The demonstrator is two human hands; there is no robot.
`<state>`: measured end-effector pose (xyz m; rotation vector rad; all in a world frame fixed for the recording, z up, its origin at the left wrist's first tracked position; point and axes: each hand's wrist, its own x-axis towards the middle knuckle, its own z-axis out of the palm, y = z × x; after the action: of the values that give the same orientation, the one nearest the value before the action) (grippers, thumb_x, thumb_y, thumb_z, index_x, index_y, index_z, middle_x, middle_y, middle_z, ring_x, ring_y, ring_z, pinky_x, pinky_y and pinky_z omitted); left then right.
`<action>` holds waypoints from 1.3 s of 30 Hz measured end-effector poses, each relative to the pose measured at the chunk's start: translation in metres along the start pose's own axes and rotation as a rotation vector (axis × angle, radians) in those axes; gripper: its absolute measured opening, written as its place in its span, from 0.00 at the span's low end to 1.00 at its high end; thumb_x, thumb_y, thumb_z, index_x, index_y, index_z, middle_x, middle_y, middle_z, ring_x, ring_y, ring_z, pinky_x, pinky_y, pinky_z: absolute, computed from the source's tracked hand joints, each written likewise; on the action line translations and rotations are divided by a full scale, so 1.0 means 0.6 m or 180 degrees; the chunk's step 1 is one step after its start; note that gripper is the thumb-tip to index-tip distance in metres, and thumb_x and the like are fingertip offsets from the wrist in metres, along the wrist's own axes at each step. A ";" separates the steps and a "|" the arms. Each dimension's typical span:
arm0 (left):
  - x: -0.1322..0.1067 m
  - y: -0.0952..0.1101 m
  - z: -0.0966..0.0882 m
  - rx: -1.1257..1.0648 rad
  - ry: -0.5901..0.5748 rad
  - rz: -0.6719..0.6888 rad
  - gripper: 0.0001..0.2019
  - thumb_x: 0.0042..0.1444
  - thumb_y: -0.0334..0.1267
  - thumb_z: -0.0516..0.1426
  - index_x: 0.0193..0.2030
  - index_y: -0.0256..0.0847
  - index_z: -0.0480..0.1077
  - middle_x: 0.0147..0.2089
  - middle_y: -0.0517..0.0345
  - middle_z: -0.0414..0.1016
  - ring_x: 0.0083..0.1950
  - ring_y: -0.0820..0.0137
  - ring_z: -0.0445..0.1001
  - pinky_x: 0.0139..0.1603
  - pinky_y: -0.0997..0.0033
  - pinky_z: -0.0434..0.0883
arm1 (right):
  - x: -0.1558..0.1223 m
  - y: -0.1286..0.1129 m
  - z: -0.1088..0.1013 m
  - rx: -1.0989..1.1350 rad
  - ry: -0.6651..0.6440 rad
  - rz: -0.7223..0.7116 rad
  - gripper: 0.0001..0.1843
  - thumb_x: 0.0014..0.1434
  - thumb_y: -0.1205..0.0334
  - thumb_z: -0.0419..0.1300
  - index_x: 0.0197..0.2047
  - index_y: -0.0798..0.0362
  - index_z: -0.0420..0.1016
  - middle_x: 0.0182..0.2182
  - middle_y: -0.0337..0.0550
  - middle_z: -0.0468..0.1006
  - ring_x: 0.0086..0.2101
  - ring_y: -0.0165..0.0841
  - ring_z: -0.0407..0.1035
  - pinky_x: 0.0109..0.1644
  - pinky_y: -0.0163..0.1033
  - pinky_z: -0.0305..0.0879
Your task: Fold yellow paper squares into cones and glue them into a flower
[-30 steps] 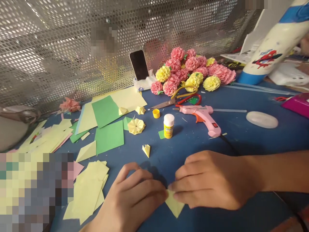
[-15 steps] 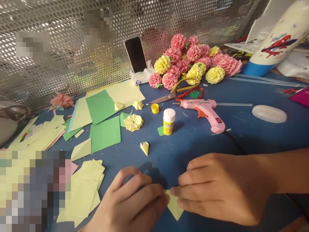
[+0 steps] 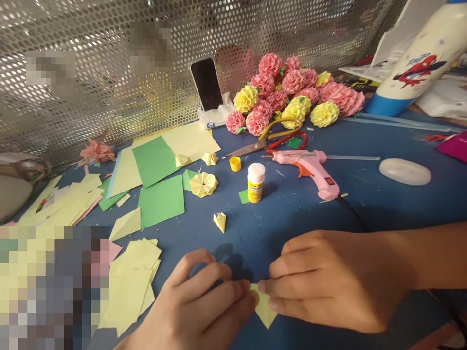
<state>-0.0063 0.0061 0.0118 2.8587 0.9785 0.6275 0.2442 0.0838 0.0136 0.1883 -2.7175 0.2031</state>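
A small piece of folded yellow paper (image 3: 267, 311) lies at the front of the blue table, its point toward me. My left hand (image 3: 211, 296) pinches its left side with thumb and fingers. On its upper right side, the fingertips of my right hand (image 3: 328, 282) are closed on the same paper. My fingers hide most of its upper edge. Beyond my hands lies a small folded yellow paper cone (image 3: 220, 221). Farther back are a glue stick (image 3: 256, 183) standing upright and a pleated yellow paper rosette (image 3: 204, 184).
At left lie yellow paper sheets (image 3: 127, 287) and green paper squares (image 3: 162, 200). Scissors (image 3: 251, 147), a yellow cap (image 3: 235, 164), a pink glue gun (image 3: 310, 165) and a white computer mouse (image 3: 404, 171) sit farther back. Paper flowers (image 3: 277, 99) and a phone (image 3: 206, 83) stand near the perforated metal panel (image 3: 91, 116).
The view has shifted very slightly. Both hands stay on the folded yellow paper, with hardly any movement of the fingers.
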 end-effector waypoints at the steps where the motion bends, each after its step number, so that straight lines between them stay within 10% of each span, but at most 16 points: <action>1: -0.001 -0.001 0.002 0.0032 0.0020 0.0037 0.15 0.71 0.29 0.48 0.49 0.45 0.75 0.38 0.64 0.82 0.40 0.70 0.77 0.53 0.63 0.65 | 0.000 -0.001 0.000 0.0016 -0.0015 0.0042 0.21 0.72 0.69 0.45 0.42 0.58 0.81 0.44 0.43 0.82 0.39 0.33 0.73 0.35 0.39 0.70; 9: -0.006 0.000 -0.017 0.0724 -0.0384 0.0700 0.16 0.71 0.31 0.47 0.51 0.45 0.75 0.43 0.63 0.81 0.43 0.71 0.77 0.63 0.65 0.65 | -0.010 -0.004 0.016 0.0106 0.0078 0.0456 0.22 0.71 0.51 0.49 0.50 0.58 0.76 0.46 0.47 0.79 0.45 0.36 0.69 0.48 0.43 0.64; 16: -0.030 0.026 -0.019 0.1015 -0.0574 0.0026 0.17 0.71 0.38 0.46 0.59 0.52 0.70 0.60 0.52 0.71 0.57 0.60 0.71 0.59 0.58 0.68 | 0.005 -0.015 0.028 -0.0091 -0.0135 0.0859 0.27 0.69 0.43 0.49 0.59 0.52 0.71 0.43 0.45 0.74 0.39 0.37 0.63 0.47 0.45 0.59; 21: -0.027 0.037 -0.012 0.1004 -0.0116 -0.0170 0.15 0.69 0.38 0.48 0.54 0.55 0.73 0.45 0.52 0.73 0.42 0.62 0.71 0.48 0.61 0.69 | 0.023 -0.020 0.022 -0.0256 -0.0376 0.0907 0.28 0.66 0.43 0.55 0.61 0.53 0.69 0.39 0.46 0.72 0.36 0.38 0.60 0.43 0.43 0.57; 28: -0.002 0.037 -0.057 0.0769 -0.0890 -0.0121 0.17 0.66 0.37 0.51 0.59 0.54 0.69 0.43 0.52 0.74 0.42 0.60 0.72 0.43 0.62 0.71 | -0.029 -0.070 -0.004 -0.0491 -0.0450 0.1361 0.24 0.66 0.49 0.58 0.60 0.52 0.71 0.38 0.44 0.72 0.38 0.38 0.60 0.45 0.42 0.58; 39: 0.025 0.031 -0.003 -0.0820 -0.0552 -0.1304 0.14 0.58 0.33 0.63 0.49 0.44 0.65 0.49 0.56 0.71 0.49 0.62 0.69 0.50 0.60 0.69 | 0.010 -0.043 -0.007 -0.0338 -0.0524 0.1354 0.20 0.64 0.45 0.60 0.42 0.56 0.73 0.35 0.44 0.74 0.34 0.36 0.66 0.36 0.39 0.59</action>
<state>0.0142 0.0003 0.0223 2.3464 1.2930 0.4216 0.2445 0.0588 0.0225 -0.4252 -2.8919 0.1676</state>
